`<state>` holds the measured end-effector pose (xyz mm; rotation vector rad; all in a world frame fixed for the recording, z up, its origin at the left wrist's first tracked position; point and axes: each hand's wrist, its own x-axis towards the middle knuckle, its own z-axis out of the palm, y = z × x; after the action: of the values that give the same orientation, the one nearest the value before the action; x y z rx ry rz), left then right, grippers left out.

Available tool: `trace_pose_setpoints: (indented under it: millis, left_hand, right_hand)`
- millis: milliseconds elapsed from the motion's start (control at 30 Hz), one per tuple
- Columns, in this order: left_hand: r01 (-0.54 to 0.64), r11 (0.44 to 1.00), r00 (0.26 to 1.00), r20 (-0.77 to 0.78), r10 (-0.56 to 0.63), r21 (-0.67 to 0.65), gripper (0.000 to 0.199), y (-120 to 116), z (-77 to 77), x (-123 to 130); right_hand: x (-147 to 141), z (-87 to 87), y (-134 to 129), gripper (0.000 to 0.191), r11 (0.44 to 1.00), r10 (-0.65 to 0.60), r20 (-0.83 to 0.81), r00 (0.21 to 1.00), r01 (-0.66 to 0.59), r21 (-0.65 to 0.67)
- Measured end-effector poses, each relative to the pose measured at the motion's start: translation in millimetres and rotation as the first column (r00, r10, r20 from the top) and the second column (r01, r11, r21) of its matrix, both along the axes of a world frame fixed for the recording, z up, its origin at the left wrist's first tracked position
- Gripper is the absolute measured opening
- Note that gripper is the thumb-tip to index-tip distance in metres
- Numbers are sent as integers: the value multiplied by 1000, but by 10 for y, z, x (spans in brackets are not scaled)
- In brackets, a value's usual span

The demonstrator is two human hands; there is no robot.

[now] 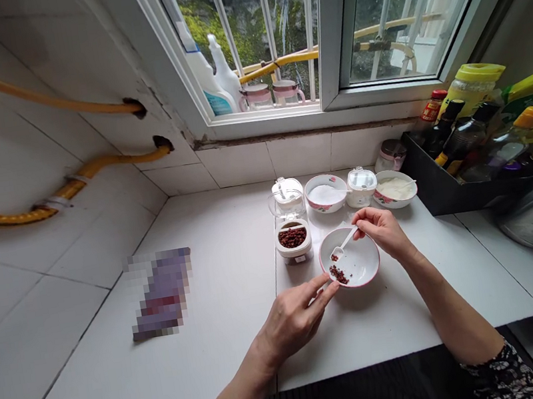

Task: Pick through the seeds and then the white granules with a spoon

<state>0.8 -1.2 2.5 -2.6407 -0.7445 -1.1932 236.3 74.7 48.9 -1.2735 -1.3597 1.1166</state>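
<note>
My right hand (378,229) is closed in a pinch on the handle of a small white spoon (348,239). The spoon's bowl, with a few dark red peppercorn-like grains in it, is inside a white bowl (365,263) with a pink rim. A small heap of the same grains (338,274) lies at the bowl's near left side. Stretched fingers of my left hand (297,312) touch the bowl's near left rim; its thumb is hidden. Just left of the bowl stands an open seasoning jar (297,254) full of these grains, its clear lid (283,203) raised.
Behind are two white-lidded jars (361,186), a flowered bowl of white powder (325,193) and another of pale contents (394,188). A black bin of bottles (467,191) and a metal pot (528,222) stand right. A blurred purple packet (164,290) lies left.
</note>
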Motion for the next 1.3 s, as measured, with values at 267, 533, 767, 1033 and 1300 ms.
trace_pose_setpoints:
  millis: [267, 533, 767, 1033, 1300]
  left_hand:
    - [-4, 1000, 1000, 5, 4, 7, 30, 8, -9, 12]
    - [-4, 1000, 1000, 7, 4, 21, 30, 13, 1, 10]
    - [-11, 1000, 1000, 7, 11, 23, 29, 14, 2, 13]
    - [-11, 1000, 1000, -2, 11, 3, 33, 5, -12, 1]
    - [-5, 1000, 1000, 10, 5, 10, 30, 5, -11, 12]
  right_hand:
    - [16, -44, 21, 13, 999, -34, 70, 997, 32, 31]
    - [3, -29, 2, 13, 995, -75, 187, 980, 61, 80]
    - [10, -5, -8, 13, 993, -78, 220, 972, 56, 102]
    - [43, -13, 11, 12, 992, -110, 215, 970, 92, 92]
    - [57, -13, 31, 12, 995, -87, 128, 988, 80, 58]
